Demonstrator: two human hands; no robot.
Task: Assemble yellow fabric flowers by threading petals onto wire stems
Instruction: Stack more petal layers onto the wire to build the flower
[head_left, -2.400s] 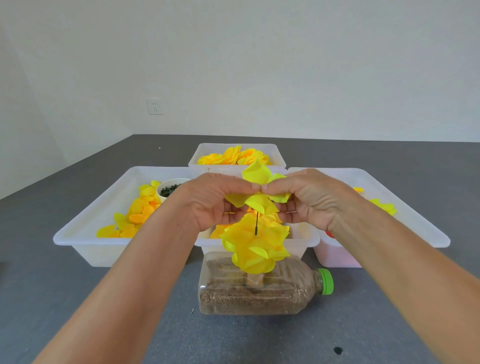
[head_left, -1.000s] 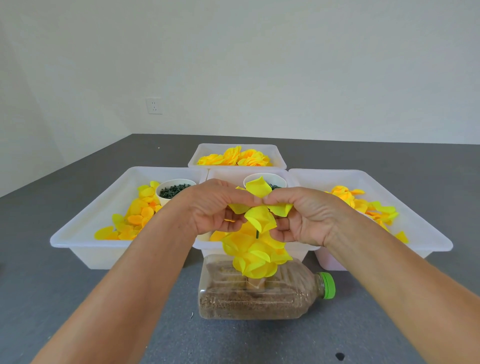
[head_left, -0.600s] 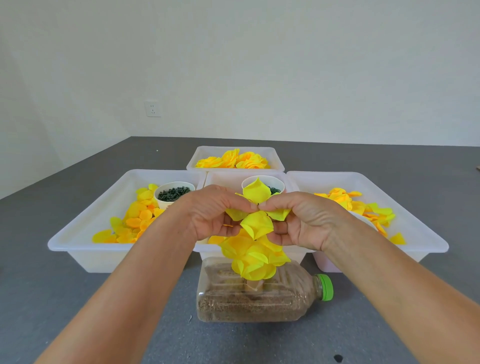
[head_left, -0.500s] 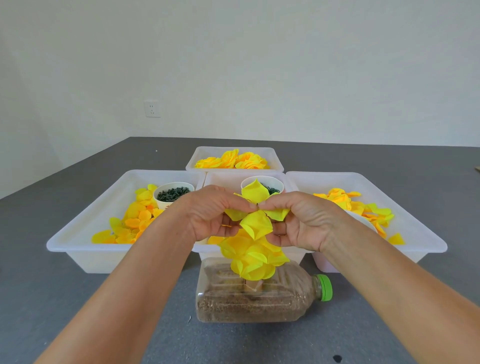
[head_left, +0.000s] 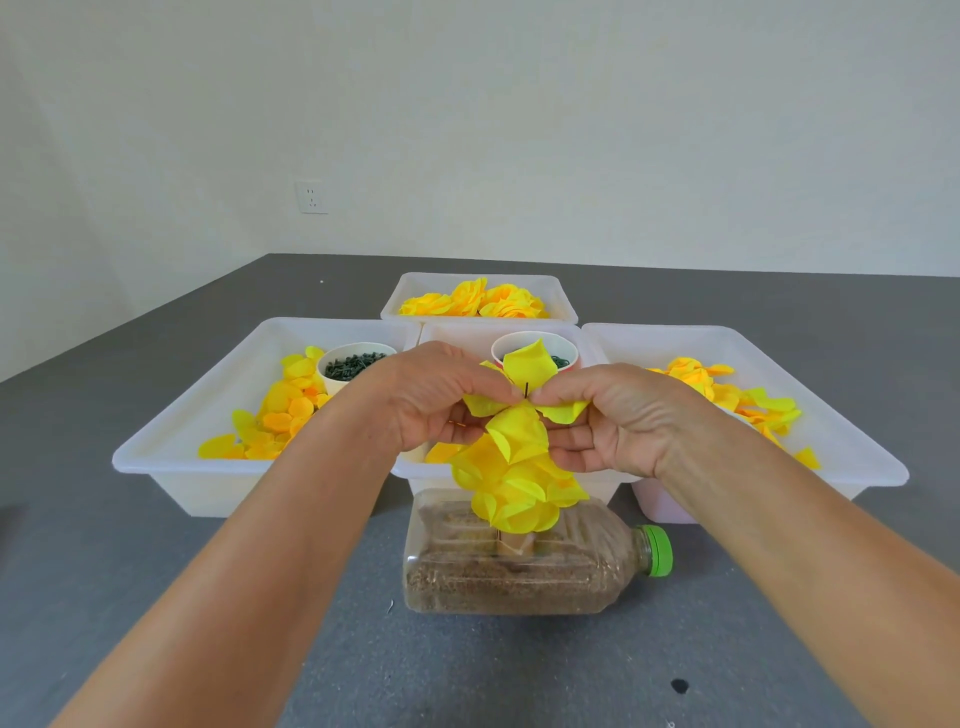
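Observation:
A four-lobed yellow petal piece (head_left: 522, 410) sits on a thin dark wire stem (head_left: 526, 389), whose tip pokes up through its middle. My left hand (head_left: 431, 400) pinches the piece from the left, and my right hand (head_left: 608, 415) pinches it from the right. Below hangs a bunch of yellow petals (head_left: 514, 488) threaded on the same stem. The stem stands in a sand-filled plastic bottle (head_left: 519, 571) lying on its side with a green cap (head_left: 657, 550).
White trays stand behind: the left tray (head_left: 171, 457) with loose petals and a cup of green bits (head_left: 353, 364), the right tray (head_left: 852, 447) with petals, the far tray (head_left: 410, 291) with finished flowers, the middle tray (head_left: 457, 332) with another cup (head_left: 563, 345). Grey tabletop (head_left: 104, 571).
Both hands have pushed the petal piece lower on the stem, closer to the bunch below. The wire tip now shows above the piece's middle.

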